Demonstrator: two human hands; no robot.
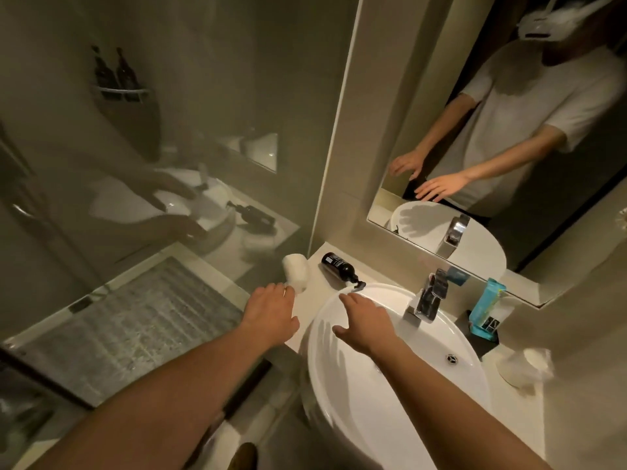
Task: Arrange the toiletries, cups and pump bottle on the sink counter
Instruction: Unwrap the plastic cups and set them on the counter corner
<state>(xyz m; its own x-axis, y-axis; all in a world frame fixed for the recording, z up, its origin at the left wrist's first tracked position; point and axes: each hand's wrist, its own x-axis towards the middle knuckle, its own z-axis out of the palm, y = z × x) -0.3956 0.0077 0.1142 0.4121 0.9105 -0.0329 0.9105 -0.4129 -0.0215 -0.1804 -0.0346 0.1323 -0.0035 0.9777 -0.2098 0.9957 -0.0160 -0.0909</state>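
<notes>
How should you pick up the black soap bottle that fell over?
Grip the pump bottle around its wide body, coming down from above. It lies on its side on the counter, its thin pump head toward the sink. The right hand is nearest.

White basin [339, 401], chrome faucet [429, 296], wall mirror [509, 232], glass shower partition [169, 164]

Left hand [269, 315] open beside toppled white cup [296, 272], pump bottle [340, 268] lying flat — right hand [364, 322] spread over basin [390, 401]
</notes>
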